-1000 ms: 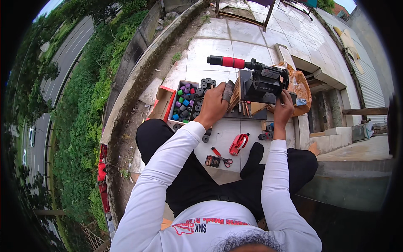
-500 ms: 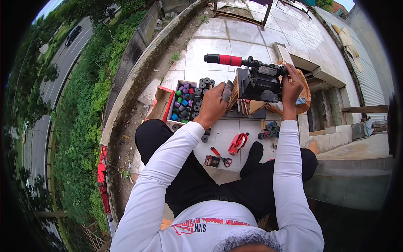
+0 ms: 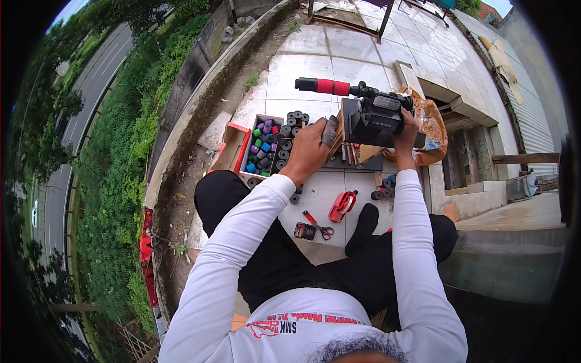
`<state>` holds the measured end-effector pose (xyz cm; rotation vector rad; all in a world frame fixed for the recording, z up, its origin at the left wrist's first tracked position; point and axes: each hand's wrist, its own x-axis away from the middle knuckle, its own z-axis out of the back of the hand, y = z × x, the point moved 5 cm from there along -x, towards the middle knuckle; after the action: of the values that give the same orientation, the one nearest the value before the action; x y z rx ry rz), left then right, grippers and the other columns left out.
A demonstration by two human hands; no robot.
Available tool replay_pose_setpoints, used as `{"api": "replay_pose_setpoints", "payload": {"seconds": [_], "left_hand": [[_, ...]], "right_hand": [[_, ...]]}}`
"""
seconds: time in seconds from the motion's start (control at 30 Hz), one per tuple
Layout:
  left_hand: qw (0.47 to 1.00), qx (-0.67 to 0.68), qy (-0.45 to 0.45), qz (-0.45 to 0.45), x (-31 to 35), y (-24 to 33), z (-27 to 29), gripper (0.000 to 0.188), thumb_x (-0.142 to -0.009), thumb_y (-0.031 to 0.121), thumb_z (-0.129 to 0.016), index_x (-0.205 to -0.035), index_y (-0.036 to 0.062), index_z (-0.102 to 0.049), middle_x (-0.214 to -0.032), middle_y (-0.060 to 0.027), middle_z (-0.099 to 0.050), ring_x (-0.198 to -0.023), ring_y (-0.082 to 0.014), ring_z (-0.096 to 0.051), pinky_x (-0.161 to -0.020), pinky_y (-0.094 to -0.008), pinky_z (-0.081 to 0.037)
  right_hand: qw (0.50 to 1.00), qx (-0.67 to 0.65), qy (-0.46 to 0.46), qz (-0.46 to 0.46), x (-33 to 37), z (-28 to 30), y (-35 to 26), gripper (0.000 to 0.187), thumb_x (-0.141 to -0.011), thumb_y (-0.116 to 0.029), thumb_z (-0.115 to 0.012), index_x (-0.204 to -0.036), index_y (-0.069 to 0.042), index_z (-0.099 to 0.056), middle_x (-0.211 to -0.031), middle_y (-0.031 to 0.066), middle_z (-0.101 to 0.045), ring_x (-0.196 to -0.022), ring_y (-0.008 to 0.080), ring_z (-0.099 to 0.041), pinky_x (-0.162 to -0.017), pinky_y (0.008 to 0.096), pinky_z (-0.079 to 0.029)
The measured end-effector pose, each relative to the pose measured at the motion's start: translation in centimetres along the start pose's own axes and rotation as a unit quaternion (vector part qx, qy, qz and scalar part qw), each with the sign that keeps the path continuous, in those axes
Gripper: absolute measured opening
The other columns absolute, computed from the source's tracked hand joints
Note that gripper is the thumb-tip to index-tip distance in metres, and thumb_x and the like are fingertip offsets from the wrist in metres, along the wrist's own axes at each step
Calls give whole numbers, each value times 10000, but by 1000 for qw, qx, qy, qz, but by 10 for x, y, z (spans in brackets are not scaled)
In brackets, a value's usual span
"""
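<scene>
A black machine (image 3: pixel 375 115) sits on a dark stand ahead of me, with a horizontal shaft pointing left. Red wrapping covers a roll (image 3: pixel 331 86) on that shaft, and its outer end is black. My right hand (image 3: pixel 407 130) is closed against the machine's right end, its fingertips partly hidden. Lower and to the left, my left hand (image 3: pixel 311 145) is curled beside the wooden edge of the stand. Grey material covers one of its digits; what the fingers hold, if anything, is hidden. Several black rolls (image 3: pixel 282 155) stand close to this hand.
Left of the rolls is a box of coloured rolls (image 3: pixel 260 145) beside an open red-edged box (image 3: pixel 232 148). Scissors (image 3: pixel 327 232), a red-handled cutter (image 3: pixel 309 217) and a red tape dispenser (image 3: pixel 342 207) lie between my legs. An orange bag (image 3: pixel 433 130) is at right.
My right hand has shifted left and slightly down, from the small part at the machine's far right end onto the body's right side. My left hand has hardly moved.
</scene>
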<state>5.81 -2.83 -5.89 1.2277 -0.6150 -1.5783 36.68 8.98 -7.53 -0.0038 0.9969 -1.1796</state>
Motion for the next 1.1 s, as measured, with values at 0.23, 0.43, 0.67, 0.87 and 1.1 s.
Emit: {"api": "replay_pose_setpoints", "payload": {"seconds": [0.23,0.43,0.67,0.87,1.1], "left_hand": [[1000,-5,5,16,-1,3,8,301,-1094,247,-574,-950,-18,-572,-780,-306,-629,-788,-543,-621,-693,-568,-470],[1000,-11,8,10,1,5,7,296,-1090,241,-574,-949,-19,-579,-790,-309,-639,-797,-547,-627,-692,-570,-471],[1000,-4,11,4,0,4,7,311,-1095,250,-575,-948,-24,-583,-786,-310,-637,-792,-544,-627,-696,-567,-472],[1000,-10,1,26,4,3,9,333,-1109,268,-564,-945,-21,-584,-781,-311,-631,-782,-541,-622,-687,-564,-471],[1000,-3,-1,14,3,4,8,340,-1113,272,-558,-944,-22,-582,-790,-306,-633,-789,-545,-616,-690,-566,-468]], "right_hand": [[993,-39,31,-107,49,21,-30,290,-921,45,-752,-1205,10,-794,-1259,159,-780,-1109,295,-783,-924,369,-619],[993,-19,84,-79,60,45,-43,307,-944,93,-712,-1223,0,-802,-1267,116,-786,-1146,292,-772,-951,384,-612],[991,-2,131,-19,26,64,-66,345,-959,71,-710,-1271,-44,-803,-1321,94,-777,-1222,248,-733,-1042,396,-564],[996,-9,91,-4,-28,50,-54,341,-957,38,-736,-1272,-71,-811,-1325,103,-782,-1194,264,-753,-926,358,-622],[997,14,42,68,-45,16,-14,351,-909,33,-743,-1240,-67,-806,-1274,147,-787,-1176,303,-762,-939,384,-610]]}}
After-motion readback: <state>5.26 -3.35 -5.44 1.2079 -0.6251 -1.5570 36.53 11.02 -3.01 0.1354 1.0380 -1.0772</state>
